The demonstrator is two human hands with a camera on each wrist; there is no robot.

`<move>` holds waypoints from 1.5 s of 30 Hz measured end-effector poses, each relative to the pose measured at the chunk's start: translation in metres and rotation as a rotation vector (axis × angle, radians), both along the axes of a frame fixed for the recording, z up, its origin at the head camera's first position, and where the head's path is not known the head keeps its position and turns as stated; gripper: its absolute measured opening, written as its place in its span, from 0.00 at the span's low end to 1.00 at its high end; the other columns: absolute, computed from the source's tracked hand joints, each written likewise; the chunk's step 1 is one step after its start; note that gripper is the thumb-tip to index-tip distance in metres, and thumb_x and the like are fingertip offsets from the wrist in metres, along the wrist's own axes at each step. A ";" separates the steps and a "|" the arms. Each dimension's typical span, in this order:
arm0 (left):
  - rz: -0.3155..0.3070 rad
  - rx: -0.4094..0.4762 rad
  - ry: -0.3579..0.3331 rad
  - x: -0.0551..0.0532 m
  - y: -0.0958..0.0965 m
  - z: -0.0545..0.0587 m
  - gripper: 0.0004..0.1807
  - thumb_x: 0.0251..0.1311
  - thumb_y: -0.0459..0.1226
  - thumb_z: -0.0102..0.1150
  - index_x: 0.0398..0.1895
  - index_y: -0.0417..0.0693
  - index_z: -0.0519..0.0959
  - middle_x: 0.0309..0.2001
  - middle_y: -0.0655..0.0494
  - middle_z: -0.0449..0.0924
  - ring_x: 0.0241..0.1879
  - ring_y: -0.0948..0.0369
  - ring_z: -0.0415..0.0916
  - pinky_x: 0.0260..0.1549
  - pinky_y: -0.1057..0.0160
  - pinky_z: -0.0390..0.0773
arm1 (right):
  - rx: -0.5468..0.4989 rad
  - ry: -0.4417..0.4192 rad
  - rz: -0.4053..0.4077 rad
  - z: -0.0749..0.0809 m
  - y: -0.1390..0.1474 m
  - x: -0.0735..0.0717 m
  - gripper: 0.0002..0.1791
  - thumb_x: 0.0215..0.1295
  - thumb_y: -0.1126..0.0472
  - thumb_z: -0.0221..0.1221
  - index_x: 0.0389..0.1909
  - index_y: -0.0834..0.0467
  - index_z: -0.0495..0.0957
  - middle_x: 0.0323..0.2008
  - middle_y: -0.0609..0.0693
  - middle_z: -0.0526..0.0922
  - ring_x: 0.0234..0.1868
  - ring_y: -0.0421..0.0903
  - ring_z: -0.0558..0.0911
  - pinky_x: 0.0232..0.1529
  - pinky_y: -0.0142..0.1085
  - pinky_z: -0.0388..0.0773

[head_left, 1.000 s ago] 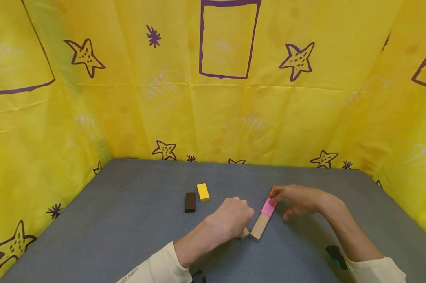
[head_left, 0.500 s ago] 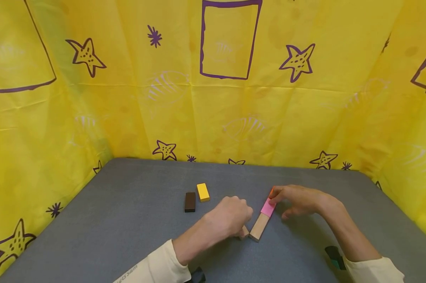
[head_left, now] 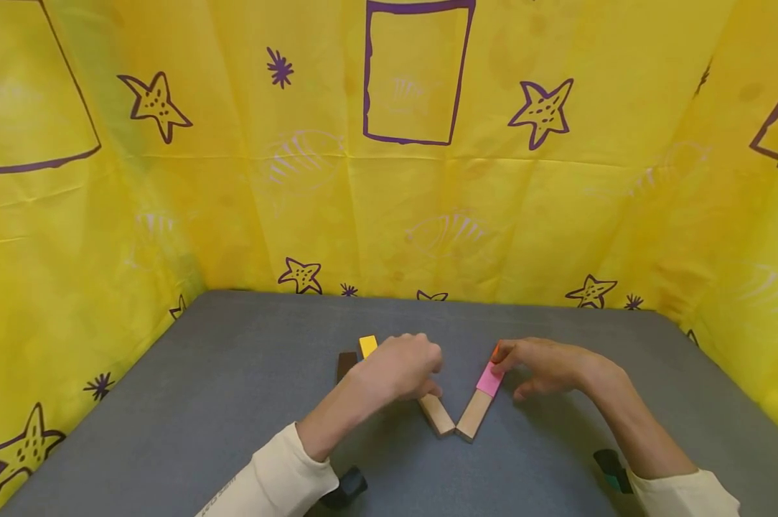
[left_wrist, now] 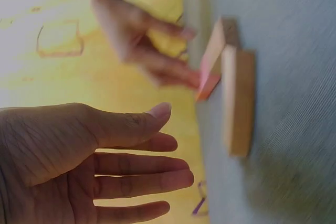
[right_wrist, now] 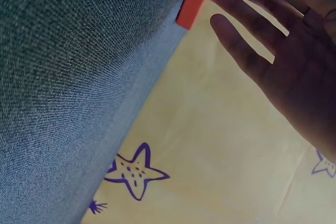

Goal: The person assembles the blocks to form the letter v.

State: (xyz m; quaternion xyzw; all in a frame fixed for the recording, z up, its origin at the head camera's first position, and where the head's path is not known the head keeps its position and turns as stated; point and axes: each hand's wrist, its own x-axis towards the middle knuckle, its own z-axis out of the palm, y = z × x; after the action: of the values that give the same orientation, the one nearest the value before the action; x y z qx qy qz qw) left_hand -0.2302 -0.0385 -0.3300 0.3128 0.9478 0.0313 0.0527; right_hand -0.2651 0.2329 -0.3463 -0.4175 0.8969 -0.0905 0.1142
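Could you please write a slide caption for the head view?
Right hand touching an orange block; left hand near two plain wooden blocks angled in a V.

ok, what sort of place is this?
Probably a curtained-off indoor work booth, though its purpose isn't certain: starfish-printed yellow cloth hangs behind and along both sides of a dark grey tabletop, where small blocks are laid out.

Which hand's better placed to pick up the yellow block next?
Probably the left hand: it holds nothing and is nearer the yellow block. The right hand is farther off, at the orange block.
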 end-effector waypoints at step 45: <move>0.170 0.090 -0.197 -0.078 -0.092 -0.023 0.14 0.59 0.43 0.77 0.31 0.47 0.81 0.23 0.60 0.65 0.25 0.63 0.63 0.27 0.67 0.60 | -0.001 0.040 -0.013 -0.004 0.001 0.001 0.19 0.53 0.60 0.79 0.47 0.53 0.89 0.51 0.48 0.83 0.51 0.52 0.83 0.55 0.50 0.81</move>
State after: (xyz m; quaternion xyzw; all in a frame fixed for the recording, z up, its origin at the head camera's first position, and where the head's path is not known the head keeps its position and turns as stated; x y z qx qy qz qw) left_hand -0.3085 -0.1303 -0.3531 0.2290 0.9588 0.1086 0.1286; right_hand -0.2643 0.2336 -0.3504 -0.4132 0.9018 -0.0832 0.0957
